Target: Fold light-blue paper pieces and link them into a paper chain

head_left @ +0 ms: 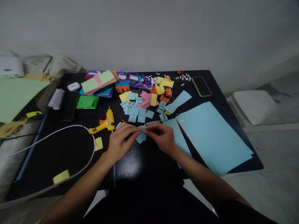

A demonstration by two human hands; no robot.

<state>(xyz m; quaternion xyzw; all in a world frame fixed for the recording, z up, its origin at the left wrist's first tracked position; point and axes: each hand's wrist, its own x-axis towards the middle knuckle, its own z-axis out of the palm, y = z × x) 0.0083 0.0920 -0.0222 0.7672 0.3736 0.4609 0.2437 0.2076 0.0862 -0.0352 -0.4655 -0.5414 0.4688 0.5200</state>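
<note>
Both my hands meet near the front middle of the black table, pinching a small piece of light blue paper [141, 137] between their fingertips. My left hand [121, 140] is closed on the paper's left side, and my right hand [163, 136] is closed on its right side. Just beyond the fingers lie several small light blue paper squares [135, 111]. Scissors, mostly hidden, lie behind my right hand; a blade [153, 123] shows. Left of my left hand rests a yellow hot glue gun [106, 122] with a small lit light.
Large light blue sheets [210, 137] cover the right side, with a phone [201, 86] behind them. Folded coloured papers [99, 81] and white scraps [185, 77] line the back. A white cable [90, 155] loops across the left, near a dark phone [68, 105].
</note>
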